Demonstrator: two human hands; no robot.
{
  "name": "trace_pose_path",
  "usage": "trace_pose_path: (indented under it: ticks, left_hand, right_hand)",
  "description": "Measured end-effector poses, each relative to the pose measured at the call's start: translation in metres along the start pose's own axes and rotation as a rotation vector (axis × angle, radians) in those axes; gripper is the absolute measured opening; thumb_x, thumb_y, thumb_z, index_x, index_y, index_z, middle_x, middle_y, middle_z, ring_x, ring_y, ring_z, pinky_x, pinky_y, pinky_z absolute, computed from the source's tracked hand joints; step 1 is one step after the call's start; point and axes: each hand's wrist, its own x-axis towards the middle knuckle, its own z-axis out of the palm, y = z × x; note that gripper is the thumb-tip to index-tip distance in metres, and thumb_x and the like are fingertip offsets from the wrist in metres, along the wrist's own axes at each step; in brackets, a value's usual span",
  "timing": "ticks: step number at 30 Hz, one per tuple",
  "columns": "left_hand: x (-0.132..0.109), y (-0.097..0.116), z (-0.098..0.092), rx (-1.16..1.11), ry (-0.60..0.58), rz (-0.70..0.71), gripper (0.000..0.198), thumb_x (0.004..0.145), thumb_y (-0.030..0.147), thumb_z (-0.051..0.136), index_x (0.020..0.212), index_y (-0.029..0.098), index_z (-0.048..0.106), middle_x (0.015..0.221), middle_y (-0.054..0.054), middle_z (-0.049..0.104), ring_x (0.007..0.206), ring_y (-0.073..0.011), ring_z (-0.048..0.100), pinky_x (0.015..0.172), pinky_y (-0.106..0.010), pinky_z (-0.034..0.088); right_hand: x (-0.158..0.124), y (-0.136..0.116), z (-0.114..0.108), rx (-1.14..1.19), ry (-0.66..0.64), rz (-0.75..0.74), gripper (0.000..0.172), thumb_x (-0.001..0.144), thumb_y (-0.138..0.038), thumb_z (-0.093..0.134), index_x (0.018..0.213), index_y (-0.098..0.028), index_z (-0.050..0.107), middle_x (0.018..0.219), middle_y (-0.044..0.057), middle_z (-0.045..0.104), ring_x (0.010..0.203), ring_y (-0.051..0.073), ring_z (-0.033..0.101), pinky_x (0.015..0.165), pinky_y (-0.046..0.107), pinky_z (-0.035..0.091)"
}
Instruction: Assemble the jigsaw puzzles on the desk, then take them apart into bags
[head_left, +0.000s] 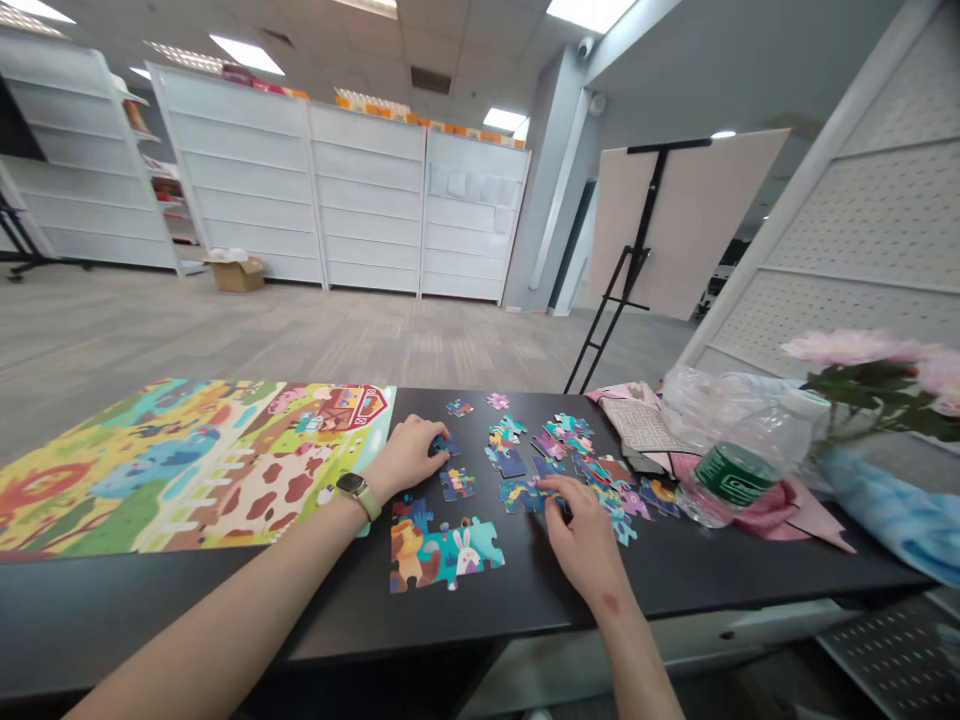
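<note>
Left hand pinching small blue puzzle piece mid-table; right hand on loose pieces, grip unclear. Risk: wrist bumps joined chunk, splits it, pushes toward table edge.

On the bench, a printed puzzle sheet lies at the left end, with a joined section of jigsaw pieces just right of it, near the front edge. The left hand rests on a loose piece beside the sheet. Further right, the right hand lies among scattered jigsaw pieces. Right of them, a plastic water bottle lies on a cloth, below artificial flowers. Behind the bench, an easel stands on the floor, with shelving units and a cardboard box beyond.
</note>
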Motion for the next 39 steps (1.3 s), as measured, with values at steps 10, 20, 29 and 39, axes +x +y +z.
trace_pose_path:
  ticks: [10,20,29,39]
  left_hand:
    - [-0.003,-0.004,-0.007,-0.103,0.073,-0.016,0.021,0.082,0.034,0.068,0.099,0.021,0.067,0.091,-0.003,0.071,0.087,-0.0236,0.064,0.078,-0.034,0.048]
    - [-0.011,0.031,-0.011,-0.257,0.083,0.093,0.02,0.081,0.032,0.069,0.098,0.021,0.067,0.094,-0.002,0.072,0.085,-0.02,0.066,0.074,-0.028,0.048]
    - [-0.013,0.034,-0.002,-0.16,0.041,0.097,0.023,0.085,0.038,0.066,0.103,0.023,0.066,0.092,-0.002,0.071,0.084,-0.0218,0.066,0.073,-0.03,0.048]
    - [-0.001,-0.026,-0.013,-0.056,0.122,-0.077,0.019,0.088,0.037,0.061,0.098,0.022,0.066,0.092,-0.004,0.071,0.087,-0.0229,0.066,0.074,-0.031,0.047]
  right_hand:
    - [-0.001,0.008,0.002,-0.12,0.058,0.134,0.05,0.074,-0.002,0.037,0.117,-0.017,0.059,0.105,0.01,0.072,0.103,0.026,0.063,0.094,0.044,0.047]
    - [-0.009,-0.001,0.001,-0.134,-0.04,-0.033,0.035,0.077,-0.004,0.042,0.077,-0.024,0.072,0.097,0.004,0.076,0.1,0.025,0.064,0.096,0.046,0.046]
    - [-0.01,-0.012,-0.002,-0.076,-0.119,-0.061,0.03,0.082,-0.008,0.044,0.079,-0.022,0.07,0.096,0.005,0.072,0.096,0.023,0.063,0.096,0.043,0.044]
    - [-0.01,-0.02,-0.005,-0.082,-0.154,-0.067,0.017,0.088,-0.017,0.048,0.084,-0.022,0.063,0.096,0.006,0.067,0.096,0.024,0.059,0.093,0.042,0.043]
